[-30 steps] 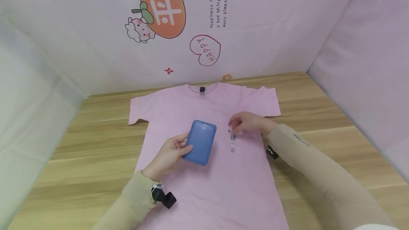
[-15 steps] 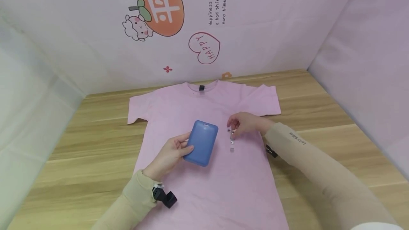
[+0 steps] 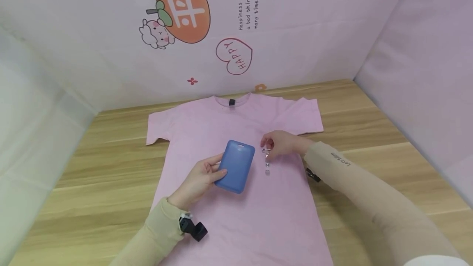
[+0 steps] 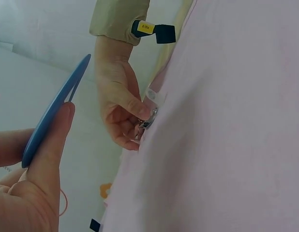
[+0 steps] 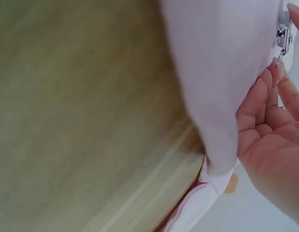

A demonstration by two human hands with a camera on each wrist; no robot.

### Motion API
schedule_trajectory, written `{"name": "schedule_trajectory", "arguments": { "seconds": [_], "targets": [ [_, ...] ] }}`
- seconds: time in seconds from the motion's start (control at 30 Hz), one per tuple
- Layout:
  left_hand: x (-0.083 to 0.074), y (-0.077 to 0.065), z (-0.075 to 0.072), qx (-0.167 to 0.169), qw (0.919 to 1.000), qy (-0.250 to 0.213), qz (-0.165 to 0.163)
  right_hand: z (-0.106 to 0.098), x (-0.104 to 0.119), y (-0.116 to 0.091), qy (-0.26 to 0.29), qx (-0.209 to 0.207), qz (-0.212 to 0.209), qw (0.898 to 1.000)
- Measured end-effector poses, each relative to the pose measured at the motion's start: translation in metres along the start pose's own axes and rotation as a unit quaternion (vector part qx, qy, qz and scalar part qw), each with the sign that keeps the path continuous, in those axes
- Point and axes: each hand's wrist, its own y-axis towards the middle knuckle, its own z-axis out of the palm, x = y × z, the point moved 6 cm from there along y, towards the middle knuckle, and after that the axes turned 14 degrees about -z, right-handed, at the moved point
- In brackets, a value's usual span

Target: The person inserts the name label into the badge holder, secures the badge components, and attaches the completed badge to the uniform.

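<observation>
Over the front of the pink T-shirt, which lay spread on the wooden table with its collar away from me, I had both hands busy. My left hand gripped the blue card holder by its side edge, thumb over the face and fingers behind. The holder was raised off the cloth and slightly tilted, its slot at the far end.

My right hand was closed on the small metal clip, thumb pressed against it and fingers curled round beneath. A clear strap ran from the clip towards me, its free end showing past my fingers. The clip sat right at the shirt, to the right of the holder and apart from it; I could not tell whether it merely touched the fabric or was fastened there.

The step in hand, as I judged it, was getting a sure hold of the clip while the holder waited in my other hand. The next move seemed to call for a firm thumb pinch and a gentle, straight lift, so the cloth would not be tugged, with the holder steady and its slot left uncovered.
</observation>
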Motion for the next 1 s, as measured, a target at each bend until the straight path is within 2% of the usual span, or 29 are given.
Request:
{"name": "schedule_trajectory", "arguments": {
  "seconds": [0.27, 0.63, 1.0],
  "targets": [
    [0.0001, 0.0002, -0.0012, -0.002, 1.0, -0.005, -0.002, 0.0032, 0.0013, 0.0002, 0.035, 0.006, -0.017, 0.999],
    [0.001, -0.0019, -0.0029, 0.003, 0.9999, -0.008, -0.005, 0.0013, 0.0044, -0.0007, 0.053, 0.012, 0.003, 0.998],
    [0.0022, -0.0042, -0.0041, -0.004, 0.9999, -0.011, -0.01, 0.004, -0.0003, -0.0037, 0.097, 0.005, 0.01, 0.995]
  ]
}}
